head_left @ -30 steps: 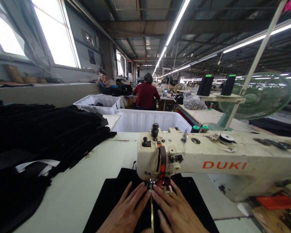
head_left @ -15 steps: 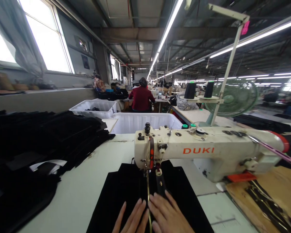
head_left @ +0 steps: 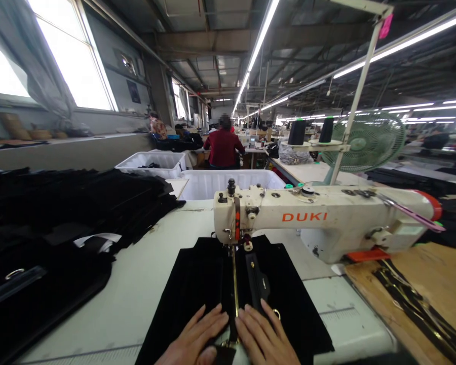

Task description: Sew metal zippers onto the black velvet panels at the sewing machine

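A black fabric panel point(head_left: 197, 274) lies flat on the table, its far end under the needle area of a white sewing machine point(head_left: 307, 210). Along its middle runs a zipper with gold teeth point(head_left: 235, 281), leading up to the presser foot. Fingers extended, my left hand point(head_left: 201, 332) rests on the panel just left of the zipper. My right hand point(head_left: 262, 329) lies flat on its right side, fingers spread a little. Beyond those fingertips is a black strip with small gold fittings point(head_left: 256, 276); a gold ring point(head_left: 276, 314) shows beside my right hand.
Black cut pieces point(head_left: 68, 208) are heaped on the left. White plastic bins point(head_left: 228, 180) stand behind the machine. To the right, more gold-toothed zippers point(head_left: 414, 299) lie on brown board point(head_left: 437, 274). Thread cones point(head_left: 296, 133) and a green fan point(head_left: 368, 142) stand behind; a person in dark red sits farther off.
Both hands have slid slightly toward me along the panel, uncovering more of the zipper and the black strip. The camera view has tilted down a little.
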{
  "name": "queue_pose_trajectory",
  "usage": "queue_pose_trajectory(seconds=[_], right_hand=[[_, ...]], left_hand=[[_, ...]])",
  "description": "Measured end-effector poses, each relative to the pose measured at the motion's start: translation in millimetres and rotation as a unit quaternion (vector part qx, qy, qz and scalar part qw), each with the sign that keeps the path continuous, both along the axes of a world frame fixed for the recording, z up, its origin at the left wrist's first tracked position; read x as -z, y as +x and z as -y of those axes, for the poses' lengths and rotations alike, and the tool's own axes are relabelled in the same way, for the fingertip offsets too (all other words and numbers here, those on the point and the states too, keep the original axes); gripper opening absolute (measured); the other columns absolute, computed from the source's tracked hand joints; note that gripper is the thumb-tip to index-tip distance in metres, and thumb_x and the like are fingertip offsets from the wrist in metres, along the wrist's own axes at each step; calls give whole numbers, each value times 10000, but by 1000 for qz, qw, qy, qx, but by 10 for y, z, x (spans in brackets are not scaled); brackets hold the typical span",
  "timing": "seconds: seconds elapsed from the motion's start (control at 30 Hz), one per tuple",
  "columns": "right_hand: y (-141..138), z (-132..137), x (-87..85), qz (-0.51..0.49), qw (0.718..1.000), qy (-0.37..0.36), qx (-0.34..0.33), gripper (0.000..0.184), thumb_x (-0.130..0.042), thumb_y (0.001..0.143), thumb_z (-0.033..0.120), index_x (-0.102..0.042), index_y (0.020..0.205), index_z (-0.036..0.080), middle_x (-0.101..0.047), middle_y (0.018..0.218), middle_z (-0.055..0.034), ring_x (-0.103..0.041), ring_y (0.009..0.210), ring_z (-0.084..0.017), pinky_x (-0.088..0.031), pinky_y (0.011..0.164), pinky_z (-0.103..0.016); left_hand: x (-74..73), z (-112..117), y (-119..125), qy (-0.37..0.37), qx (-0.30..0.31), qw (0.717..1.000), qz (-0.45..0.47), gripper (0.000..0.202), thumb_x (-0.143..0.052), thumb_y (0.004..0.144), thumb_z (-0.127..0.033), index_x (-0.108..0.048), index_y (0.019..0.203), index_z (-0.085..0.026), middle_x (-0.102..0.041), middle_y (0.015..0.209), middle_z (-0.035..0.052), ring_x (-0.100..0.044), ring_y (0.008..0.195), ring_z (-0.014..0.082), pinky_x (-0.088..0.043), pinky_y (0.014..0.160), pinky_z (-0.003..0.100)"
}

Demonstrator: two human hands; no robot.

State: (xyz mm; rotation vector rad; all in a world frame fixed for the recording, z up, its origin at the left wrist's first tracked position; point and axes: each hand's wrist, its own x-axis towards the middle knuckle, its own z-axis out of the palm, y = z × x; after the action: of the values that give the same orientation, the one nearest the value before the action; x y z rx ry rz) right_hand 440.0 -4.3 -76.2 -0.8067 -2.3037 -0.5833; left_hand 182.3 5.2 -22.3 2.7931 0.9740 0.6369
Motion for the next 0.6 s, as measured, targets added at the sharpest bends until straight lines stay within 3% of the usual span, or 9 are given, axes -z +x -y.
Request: queue_pose_trajectory(seconds=[0.1, 0.2, 0.3, 0.43, 0.53, 0.6], right_hand=[[31, 83, -175, -3, 997, -73, -8, 362, -547, 983, 317, -572, 1290, 128, -704, 1192, -69, -628, 1151, -195, -425, 1129, -381], [-6, 143, -285, -39, 992, -120, -13, 465, -604, 937, 463, -578, 1261, 130, -710, 1149, -82, -641, 1102, -227, -451, 1104, -452], [-81, 165, -287, -85, 986, -146, -8, 279, -550, 982, 314, -590, 1210, 158, -716, 1078, -44, -646, 1044, -199, -420, 1123, -456], [-105, 120, -275, -108, 976, -187, -20, 197, -460, 983, 153, -595, 1124, 180, -672, 954, -19, -626, 942, -168, -399, 1127, -453], [-22, 36, -439, -81, 968, -236, -26, 244, -394, 962, 85, -593, 1071, 174, -609, 898, -31, -592, 861, -167, -521, 954, -361], [44, -29, -601, -89, 958, -273, -27, 249, -365, 975, 88, -584, 1055, 176, -587, 912, -36, -575, 865, -163, -535, 817, -287]], left_hand=[[30, 32, 5, -103, -22, 993, 48, 451, -341, 1040, -265, -398, 1475, -374, -578, 1392, -17, -532, 1286, 216, -429, 1071, 440], [149, 17, -32, -168, -34, 983, 70, 442, -259, 1056, -328, -475, 1440, -312, -544, 1429, 4, -469, 1343, 220, -361, 1104, 473], [205, -15, -78, -160, -5, 985, 70, 441, -276, 1052, -348, -452, 1456, -315, -533, 1434, 8, -464, 1341, 229, -370, 1096, 461], [100, -5, -66, -154, 4, 986, 59, 456, -347, 1038, -286, -377, 1490, -334, -536, 1432, 13, -492, 1321, 225, -379, 1092, 452], [-11, 54, -40, -171, -27, 983, 61, 437, -339, 1041, -281, -424, 1465, -346, -546, 1427, -2, -479, 1333, 230, -369, 1090, 476], [-47, 90, -39, -181, -65, 979, 60, 427, -320, 1046, -303, -446, 1450, -366, -528, 1442, -21, -466, 1341, 236, -392, 1074, 476]])
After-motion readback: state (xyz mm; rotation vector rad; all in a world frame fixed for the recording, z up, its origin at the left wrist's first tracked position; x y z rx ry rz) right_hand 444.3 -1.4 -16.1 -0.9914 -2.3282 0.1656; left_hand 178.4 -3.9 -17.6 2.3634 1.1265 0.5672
